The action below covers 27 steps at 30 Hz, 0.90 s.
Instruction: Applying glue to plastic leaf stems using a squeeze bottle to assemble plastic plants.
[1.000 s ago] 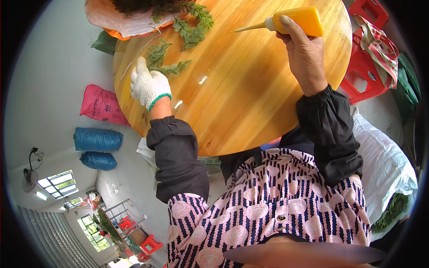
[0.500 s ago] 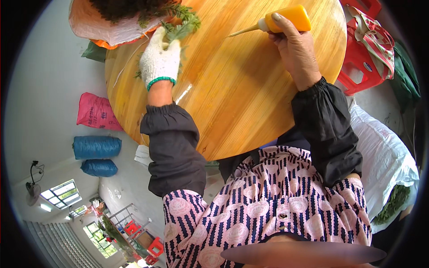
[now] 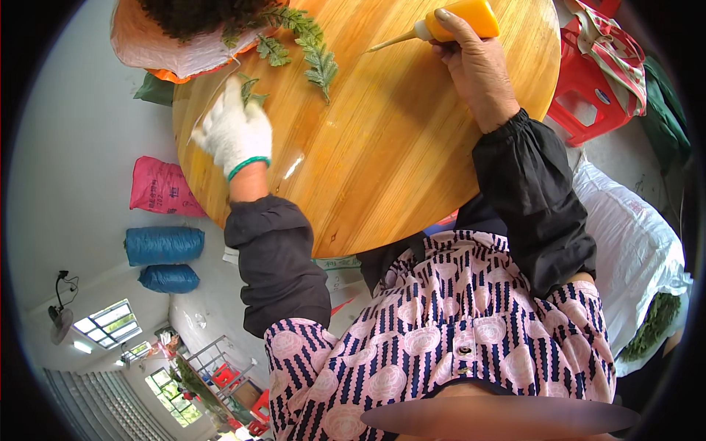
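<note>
My right hand (image 3: 478, 73), bare, is wrapped round a yellow squeeze bottle (image 3: 471, 18) with a long narrow nozzle pointing left above the round wooden table (image 3: 397, 162). My left hand (image 3: 237, 134), in a white knitted glove with a green cuff, is over the table's left part, its fingers spread and slightly blurred. A small green sprig (image 3: 252, 92) lies beside its fingertips. Farther off, a longer artificial fern-like sprig (image 3: 318, 62) hangs out from the sack onto the wood, with another small leaf sprig (image 3: 273, 51) beside it.
An orange-and-white sack (image 3: 158, 44) holding dark greenery (image 3: 198, 15) sits at the far left of the table. A red stool (image 3: 588, 95) with a striped bag stands at the right, above a white sack (image 3: 625, 228). Pink (image 3: 163, 187) and blue sacks (image 3: 163, 245) are on the floor at left.
My left hand has moved away from the fern-like sprig, nearer and to the left; that sprig now lies free. The right hand and bottle have shifted slightly up and left in view.
</note>
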Each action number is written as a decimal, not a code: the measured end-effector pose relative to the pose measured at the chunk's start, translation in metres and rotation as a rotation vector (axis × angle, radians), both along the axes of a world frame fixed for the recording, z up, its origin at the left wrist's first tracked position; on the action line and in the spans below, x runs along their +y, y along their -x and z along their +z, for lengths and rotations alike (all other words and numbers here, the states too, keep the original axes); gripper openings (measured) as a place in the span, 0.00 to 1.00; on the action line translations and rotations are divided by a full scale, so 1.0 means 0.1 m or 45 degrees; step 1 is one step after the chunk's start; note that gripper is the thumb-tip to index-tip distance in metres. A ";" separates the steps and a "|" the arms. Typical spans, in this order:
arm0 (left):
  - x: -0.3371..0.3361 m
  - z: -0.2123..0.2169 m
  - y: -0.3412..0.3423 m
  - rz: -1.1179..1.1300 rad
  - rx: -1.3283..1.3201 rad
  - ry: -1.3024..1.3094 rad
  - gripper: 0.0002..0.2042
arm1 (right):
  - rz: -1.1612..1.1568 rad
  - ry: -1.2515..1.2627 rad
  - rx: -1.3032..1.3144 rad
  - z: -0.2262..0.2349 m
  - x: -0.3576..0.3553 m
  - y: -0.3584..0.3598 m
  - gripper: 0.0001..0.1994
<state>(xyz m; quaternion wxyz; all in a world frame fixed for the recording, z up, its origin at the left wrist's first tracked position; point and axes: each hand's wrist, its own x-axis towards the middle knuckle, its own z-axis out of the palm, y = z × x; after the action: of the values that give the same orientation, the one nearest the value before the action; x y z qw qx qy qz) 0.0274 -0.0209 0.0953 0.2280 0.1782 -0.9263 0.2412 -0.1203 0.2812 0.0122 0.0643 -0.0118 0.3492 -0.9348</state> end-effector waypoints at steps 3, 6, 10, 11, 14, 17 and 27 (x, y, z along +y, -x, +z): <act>0.55 -0.08 0.34 -0.126 -0.036 -0.342 0.25 | -0.034 0.082 -0.033 -0.06 0.00 0.04 0.15; 0.78 -0.41 0.42 -0.113 -0.043 -0.909 0.28 | -0.043 0.125 0.058 -0.05 -0.05 0.05 0.15; 1.01 -0.54 0.30 0.062 0.129 -1.233 0.27 | -0.029 0.068 0.067 -0.02 -0.03 0.01 0.14; 1.16 -0.51 0.23 0.042 0.110 -1.225 0.26 | -0.033 0.051 0.034 -0.05 -0.01 0.02 0.14; 1.01 -0.70 0.17 -0.126 0.232 -1.370 0.24 | -0.012 0.053 0.031 -0.07 -0.01 0.06 0.14; 0.88 -0.50 0.22 -0.387 0.469 -1.337 0.23 | -0.011 0.066 0.022 -0.07 0.01 0.03 0.14; 1.61 -0.68 0.01 -0.204 0.296 -1.032 0.21 | 0.031 0.082 0.077 -0.09 0.03 0.05 0.13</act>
<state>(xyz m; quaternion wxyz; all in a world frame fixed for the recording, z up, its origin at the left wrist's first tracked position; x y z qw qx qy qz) 0.0268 0.1402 0.0275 0.2602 0.2069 -0.9253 -0.1825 -0.1250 0.2840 0.0029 0.0646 -0.0465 0.3204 -0.9439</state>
